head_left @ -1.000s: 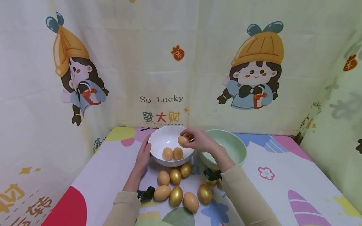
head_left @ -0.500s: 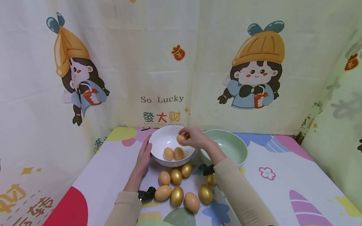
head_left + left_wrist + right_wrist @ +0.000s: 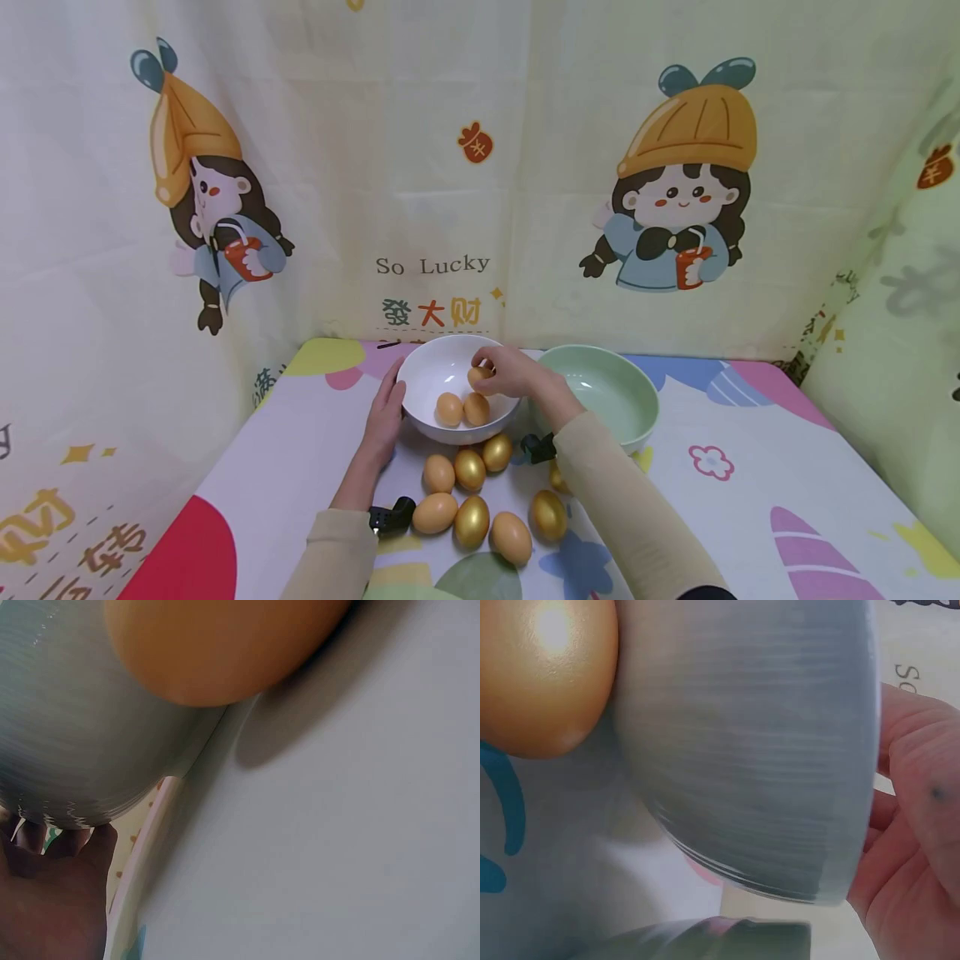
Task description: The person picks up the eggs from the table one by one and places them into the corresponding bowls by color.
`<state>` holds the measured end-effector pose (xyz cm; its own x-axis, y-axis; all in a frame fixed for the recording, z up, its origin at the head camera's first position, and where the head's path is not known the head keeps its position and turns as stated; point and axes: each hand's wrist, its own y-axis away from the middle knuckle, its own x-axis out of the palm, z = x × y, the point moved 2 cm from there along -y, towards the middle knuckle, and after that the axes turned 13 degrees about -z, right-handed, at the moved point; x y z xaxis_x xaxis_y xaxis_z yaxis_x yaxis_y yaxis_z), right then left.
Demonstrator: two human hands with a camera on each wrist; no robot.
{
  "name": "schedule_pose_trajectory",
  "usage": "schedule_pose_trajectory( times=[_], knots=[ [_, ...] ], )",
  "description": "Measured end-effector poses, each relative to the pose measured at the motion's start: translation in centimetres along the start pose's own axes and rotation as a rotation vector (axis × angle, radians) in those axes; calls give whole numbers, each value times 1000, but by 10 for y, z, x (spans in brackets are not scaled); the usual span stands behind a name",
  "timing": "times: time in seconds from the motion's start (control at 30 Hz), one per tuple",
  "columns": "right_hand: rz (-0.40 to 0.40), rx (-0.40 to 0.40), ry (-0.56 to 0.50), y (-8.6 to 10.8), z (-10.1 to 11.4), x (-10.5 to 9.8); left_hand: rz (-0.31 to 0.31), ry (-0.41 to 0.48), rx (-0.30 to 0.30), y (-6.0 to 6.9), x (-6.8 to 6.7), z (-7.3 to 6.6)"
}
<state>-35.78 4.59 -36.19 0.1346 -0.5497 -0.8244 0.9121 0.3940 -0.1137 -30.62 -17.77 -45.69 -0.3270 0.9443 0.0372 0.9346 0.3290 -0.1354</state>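
Observation:
In the head view, my right hand (image 3: 510, 372) pinches a brown egg (image 3: 479, 379) between thumb and fingers, inside the white bowl's rim. Two more brown eggs (image 3: 462, 409) lie side by side at the bottom of the white bowl (image 3: 427, 367). My left hand (image 3: 384, 412) rests against the bowl's left outer wall. Its fingertips (image 3: 101, 836) touch that wall in the left wrist view. From the right wrist, the held egg is hidden behind the bowl wall (image 3: 750, 750), and part of my right hand (image 3: 915, 832) shows beyond the rim.
A green bowl (image 3: 622, 400) stands right of the white one, partly behind my right forearm. Gold eggs (image 3: 472, 522) and brown eggs (image 3: 512, 538), several in all, lie on the patterned tablecloth (image 3: 675, 517) in front. A printed curtain (image 3: 540, 208) hangs behind.
My right hand has moved a little left and lower in the white bowl, with the egg still in its fingers. The left hand stays against the bowl.

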Motion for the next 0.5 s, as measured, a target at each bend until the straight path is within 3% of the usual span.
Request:
schedule_pose_trajectory(
  times=[0.5],
  knots=[
    [79,-35,138,-10,2,12,-4,-1,-1,-3,-1,3]
  ],
)
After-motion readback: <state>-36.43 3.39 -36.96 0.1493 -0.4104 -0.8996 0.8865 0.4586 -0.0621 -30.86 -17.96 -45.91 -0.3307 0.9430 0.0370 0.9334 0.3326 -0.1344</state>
